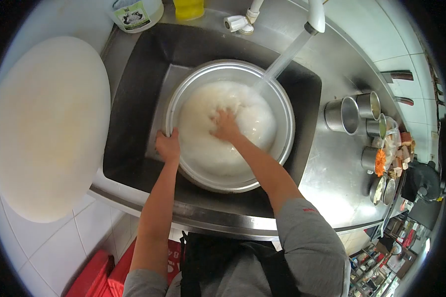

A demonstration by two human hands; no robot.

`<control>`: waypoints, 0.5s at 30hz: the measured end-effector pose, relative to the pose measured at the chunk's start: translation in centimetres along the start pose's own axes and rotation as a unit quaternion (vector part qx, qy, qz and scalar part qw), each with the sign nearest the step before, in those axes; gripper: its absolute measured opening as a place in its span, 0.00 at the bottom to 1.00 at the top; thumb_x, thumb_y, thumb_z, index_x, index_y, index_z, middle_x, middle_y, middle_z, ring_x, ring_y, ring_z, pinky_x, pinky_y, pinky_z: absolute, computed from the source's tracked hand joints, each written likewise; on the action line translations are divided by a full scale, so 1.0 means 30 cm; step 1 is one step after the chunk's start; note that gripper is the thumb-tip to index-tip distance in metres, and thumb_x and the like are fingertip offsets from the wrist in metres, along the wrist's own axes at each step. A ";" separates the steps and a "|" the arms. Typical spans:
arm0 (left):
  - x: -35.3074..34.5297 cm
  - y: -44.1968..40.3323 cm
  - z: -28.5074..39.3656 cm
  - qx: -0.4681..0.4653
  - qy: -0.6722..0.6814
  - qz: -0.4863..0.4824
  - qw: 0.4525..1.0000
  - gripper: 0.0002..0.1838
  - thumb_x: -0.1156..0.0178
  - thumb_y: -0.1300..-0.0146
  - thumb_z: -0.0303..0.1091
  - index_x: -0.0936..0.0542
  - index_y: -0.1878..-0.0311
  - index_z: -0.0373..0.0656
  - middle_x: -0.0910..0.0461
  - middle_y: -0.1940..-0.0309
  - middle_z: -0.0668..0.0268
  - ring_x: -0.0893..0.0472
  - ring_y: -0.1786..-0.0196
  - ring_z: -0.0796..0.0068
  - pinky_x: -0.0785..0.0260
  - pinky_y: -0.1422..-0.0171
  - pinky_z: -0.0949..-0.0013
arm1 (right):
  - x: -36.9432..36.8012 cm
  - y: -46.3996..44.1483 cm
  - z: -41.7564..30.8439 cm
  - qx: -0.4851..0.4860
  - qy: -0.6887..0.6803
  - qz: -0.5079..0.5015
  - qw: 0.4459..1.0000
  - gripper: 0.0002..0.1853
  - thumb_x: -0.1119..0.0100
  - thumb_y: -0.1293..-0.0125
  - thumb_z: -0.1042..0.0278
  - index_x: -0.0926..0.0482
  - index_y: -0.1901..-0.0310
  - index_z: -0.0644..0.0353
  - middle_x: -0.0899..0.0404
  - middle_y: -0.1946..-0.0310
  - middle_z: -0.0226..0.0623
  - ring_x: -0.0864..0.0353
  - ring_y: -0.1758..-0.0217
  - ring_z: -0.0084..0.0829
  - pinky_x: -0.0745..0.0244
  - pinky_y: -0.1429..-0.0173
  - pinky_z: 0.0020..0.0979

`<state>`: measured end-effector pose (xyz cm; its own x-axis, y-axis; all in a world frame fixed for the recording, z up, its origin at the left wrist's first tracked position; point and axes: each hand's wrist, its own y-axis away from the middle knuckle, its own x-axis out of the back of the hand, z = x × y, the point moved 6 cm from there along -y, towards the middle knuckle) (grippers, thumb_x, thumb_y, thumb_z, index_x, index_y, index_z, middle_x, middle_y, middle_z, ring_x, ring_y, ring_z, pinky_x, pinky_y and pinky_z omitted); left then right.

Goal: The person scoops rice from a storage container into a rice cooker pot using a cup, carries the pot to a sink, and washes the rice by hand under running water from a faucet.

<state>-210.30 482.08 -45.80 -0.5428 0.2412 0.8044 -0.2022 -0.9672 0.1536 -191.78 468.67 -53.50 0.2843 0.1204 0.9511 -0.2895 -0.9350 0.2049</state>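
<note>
A wide metal basin (286, 104) sits in the sink, full of cloudy white water (208, 143) with froth on top. My left hand (167, 145) grips its left rim, thumb over the edge. In the middle of the basin, my right hand (226, 124) dips its spread fingers into the white water; the fingertips are partly covered. What lies under the surface is hidden. From the faucet (316, 17) at the upper right, a stream of water (287, 57) runs into the basin near its far right rim.
The dark sink (134, 99) surrounds the basin. At left stands a large white oval board (49, 128). A labelled jug (136, 15) and a yellow container (189, 9) are behind the sink. Metal pots (342, 116) and food are on the right counter (332, 188); knives (400, 75) hang on the wall.
</note>
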 end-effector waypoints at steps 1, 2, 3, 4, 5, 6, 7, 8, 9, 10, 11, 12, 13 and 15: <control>0.007 0.007 0.004 0.002 0.010 -0.001 1.000 0.25 0.34 0.47 0.45 0.25 0.59 0.29 0.22 0.62 0.43 0.22 0.58 0.43 0.30 0.53 0.51 | -0.008 0.056 -0.014 0.014 -0.011 -0.025 1.000 0.33 0.38 0.48 0.43 0.27 0.41 0.51 0.39 0.38 0.47 0.49 0.31 0.48 0.57 0.28 0.54; 0.011 0.010 0.011 0.004 0.020 -0.002 1.000 0.25 0.34 0.47 0.44 0.25 0.58 0.29 0.22 0.62 0.43 0.22 0.58 0.43 0.30 0.53 0.51 | -0.002 0.115 -0.023 0.025 -0.005 -0.058 0.998 0.34 0.37 0.48 0.44 0.28 0.41 0.51 0.40 0.38 0.47 0.48 0.31 0.49 0.55 0.28 0.54; 0.016 0.011 0.021 0.005 0.025 -0.006 1.000 0.25 0.34 0.47 0.44 0.26 0.58 0.28 0.22 0.62 0.43 0.22 0.58 0.42 0.30 0.53 0.51 | 0.018 0.174 -0.037 0.038 0.001 -0.092 0.995 0.35 0.37 0.48 0.44 0.29 0.40 0.52 0.40 0.37 0.47 0.48 0.31 0.50 0.53 0.29 0.54; 0.022 0.013 0.029 0.008 0.030 -0.011 0.999 0.25 0.34 0.46 0.43 0.26 0.58 0.28 0.22 0.63 0.42 0.22 0.58 0.42 0.30 0.53 0.51 | 0.044 0.230 -0.041 0.008 -0.022 -0.114 0.993 0.35 0.38 0.47 0.46 0.32 0.38 0.51 0.39 0.37 0.46 0.47 0.31 0.48 0.52 0.29 0.54; 0.026 0.014 0.032 0.012 0.034 -0.016 0.999 0.25 0.34 0.46 0.43 0.26 0.58 0.28 0.22 0.63 0.42 0.22 0.58 0.42 0.30 0.53 0.50 | 0.056 0.283 -0.045 -0.022 -0.046 -0.138 0.989 0.36 0.38 0.45 0.47 0.34 0.36 0.51 0.38 0.36 0.46 0.45 0.30 0.45 0.52 0.29 0.54; 0.028 0.013 0.035 0.010 0.026 -0.018 0.999 0.25 0.34 0.46 0.43 0.26 0.58 0.28 0.23 0.63 0.42 0.22 0.58 0.42 0.30 0.53 0.50 | 0.025 0.332 -0.053 -0.014 -0.035 -0.145 0.989 0.34 0.38 0.45 0.50 0.34 0.36 0.51 0.38 0.37 0.46 0.45 0.31 0.47 0.47 0.31 0.53; 0.029 0.012 0.036 0.007 0.018 -0.020 1.000 0.25 0.34 0.46 0.43 0.26 0.57 0.28 0.23 0.63 0.42 0.22 0.58 0.42 0.30 0.53 0.50 | -0.031 0.377 -0.056 -0.007 -0.025 -0.153 0.988 0.33 0.39 0.45 0.53 0.33 0.37 0.51 0.38 0.38 0.46 0.45 0.32 0.49 0.43 0.34 0.52; 0.029 0.012 0.035 0.005 0.009 -0.022 1.000 0.25 0.34 0.46 0.43 0.26 0.57 0.28 0.23 0.64 0.42 0.22 0.58 0.42 0.30 0.53 0.50 | -0.081 0.402 -0.057 0.001 -0.016 -0.161 0.987 0.31 0.39 0.44 0.55 0.33 0.38 0.51 0.37 0.39 0.47 0.44 0.33 0.50 0.39 0.36 0.51; 0.032 0.012 0.035 0.006 0.008 -0.020 1.000 0.25 0.34 0.46 0.43 0.26 0.58 0.28 0.22 0.64 0.42 0.22 0.59 0.42 0.30 0.53 0.50 | -0.099 0.406 -0.077 0.009 -0.060 -0.193 0.979 0.29 0.39 0.44 0.57 0.31 0.39 0.51 0.37 0.39 0.46 0.44 0.33 0.50 0.38 0.37 0.51; 0.031 0.014 0.036 0.007 0.008 -0.020 1.000 0.25 0.34 0.47 0.43 0.26 0.58 0.28 0.22 0.64 0.42 0.22 0.59 0.42 0.30 0.53 0.50 | -0.112 0.417 -0.111 0.029 -0.066 -0.208 0.975 0.27 0.39 0.44 0.57 0.29 0.42 0.52 0.36 0.40 0.46 0.42 0.34 0.50 0.38 0.38 0.52; 0.026 0.015 0.036 0.007 0.007 -0.020 1.000 0.25 0.34 0.47 0.43 0.26 0.59 0.28 0.22 0.64 0.42 0.22 0.59 0.42 0.30 0.53 0.50 | -0.123 0.413 -0.152 0.071 -0.044 -0.203 0.976 0.25 0.39 0.45 0.57 0.27 0.45 0.53 0.34 0.40 0.46 0.41 0.34 0.49 0.38 0.39 0.52; 0.019 0.013 0.032 0.013 -0.002 -0.019 1.000 0.25 0.34 0.47 0.43 0.26 0.59 0.29 0.22 0.64 0.43 0.22 0.59 0.42 0.30 0.53 0.50 | -0.100 0.395 -0.208 0.124 -0.011 -0.182 0.975 0.23 0.39 0.45 0.57 0.25 0.47 0.54 0.33 0.41 0.46 0.40 0.35 0.48 0.38 0.39 0.52; 0.013 0.009 0.026 0.018 -0.012 -0.018 1.000 0.25 0.34 0.48 0.44 0.26 0.59 0.29 0.22 0.64 0.43 0.22 0.59 0.42 0.30 0.53 0.50 | -0.082 0.363 -0.258 0.180 0.023 -0.146 0.972 0.22 0.39 0.46 0.56 0.23 0.50 0.55 0.32 0.42 0.45 0.38 0.35 0.47 0.37 0.40 0.53; 0.011 0.004 0.017 0.024 -0.024 -0.014 0.999 0.25 0.34 0.48 0.44 0.26 0.60 0.29 0.22 0.63 0.44 0.22 0.60 0.42 0.30 0.53 0.50 | -0.061 0.258 -0.345 0.246 0.096 -0.079 0.961 0.19 0.38 0.46 0.56 0.19 0.56 0.57 0.30 0.43 0.45 0.36 0.37 0.46 0.37 0.41 0.54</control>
<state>-210.08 482.02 -45.23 -0.4969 0.2653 0.8263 -0.1772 -0.9631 0.2026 -204.00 464.67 -51.28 0.1026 0.2894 0.9517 0.2249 -0.9387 0.2612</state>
